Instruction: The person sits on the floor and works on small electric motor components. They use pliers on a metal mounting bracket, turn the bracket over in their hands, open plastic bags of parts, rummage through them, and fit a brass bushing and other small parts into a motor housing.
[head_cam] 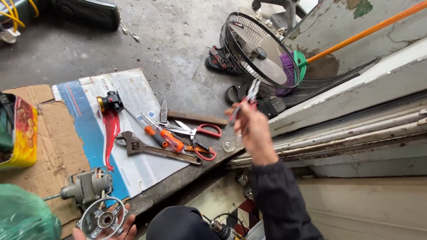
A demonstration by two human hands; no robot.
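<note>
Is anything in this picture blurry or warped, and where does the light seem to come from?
Head view: soft, even daylight with only faint shadows; the raised right hand and the pliers it holds are slightly motion-blurred; the scissors and wrench look sharp; the wide lens bends the straight ledge near the edges; the left hand is cropped at the bottom.
</note>
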